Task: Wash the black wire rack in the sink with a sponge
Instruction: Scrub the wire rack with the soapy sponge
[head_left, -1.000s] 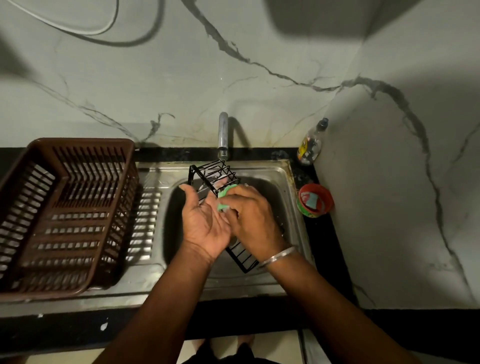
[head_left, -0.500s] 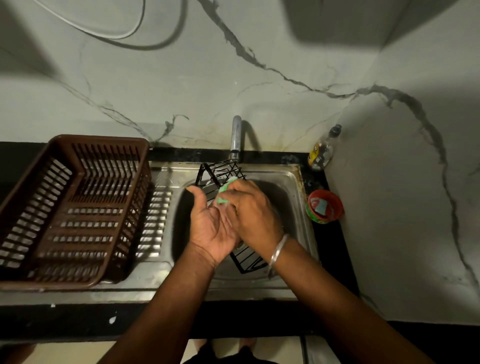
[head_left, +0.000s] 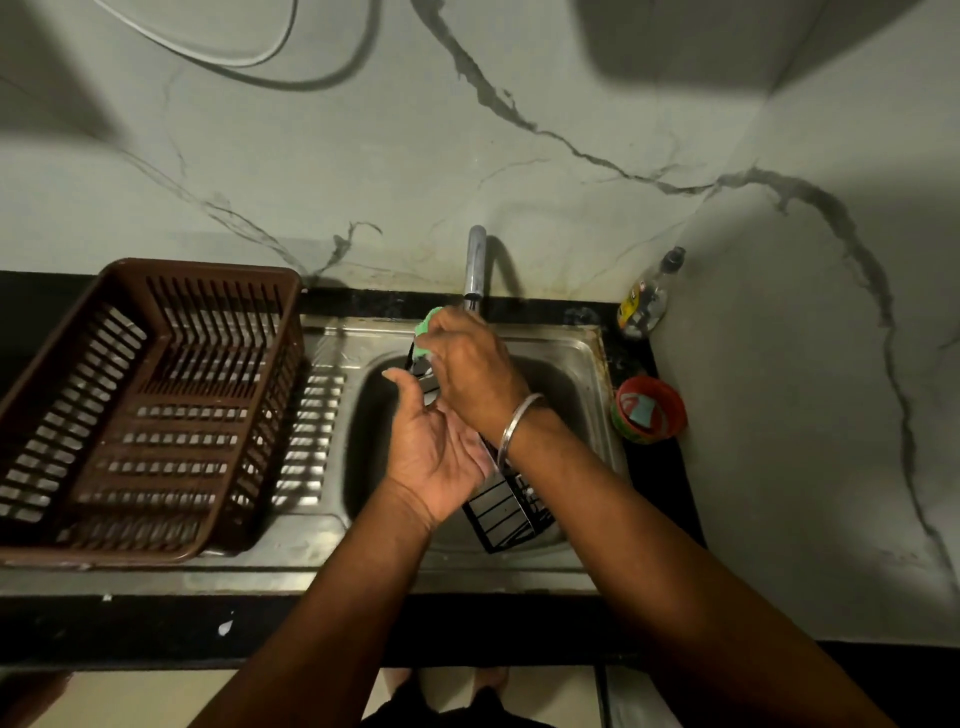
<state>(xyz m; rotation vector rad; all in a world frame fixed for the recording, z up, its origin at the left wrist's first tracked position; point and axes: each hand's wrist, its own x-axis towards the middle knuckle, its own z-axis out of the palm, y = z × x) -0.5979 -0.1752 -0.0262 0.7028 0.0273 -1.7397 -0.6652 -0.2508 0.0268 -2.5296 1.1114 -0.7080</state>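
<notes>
Leaning across the sink (head_left: 597, 353) basin, the rack (head_left: 504, 512) runs from just below the tap (head_left: 475, 265) down to the basin's near rim, its black wires showing clearly only at the near end, where a ladder-like panel juts out past the wrists. Its middle is hidden behind the two hands, and a short dark stretch shows again at the far end. The left hand (head_left: 441, 457) cups the rack from the left side of the basin, palm up and thumb raised, fingers curled under the wires in a loose hold. The right hand (head_left: 467, 364) crosses above it, closed around the sponge (head_left: 427, 332), a green pad that peeks out past the knuckles and presses on the rack's far end, right under the tap. A metal bangle (head_left: 514, 426) circles the right wrist.

Left of the basin lies the sink's ribbed draining board, and a brown basket (head_left: 150, 405) with slotted walls sits on it, nothing visible inside. Right of the sink, on the black counter (head_left: 130, 623), stands a red tub (head_left: 649, 410) with something pale blue in it; I cannot tell what. Behind the tub, in the corner by the wall, a clear bottle (head_left: 647, 301) with a dark cap stands tilted. Marbled wall (head_left: 311, 156) rises behind the tap.
</notes>
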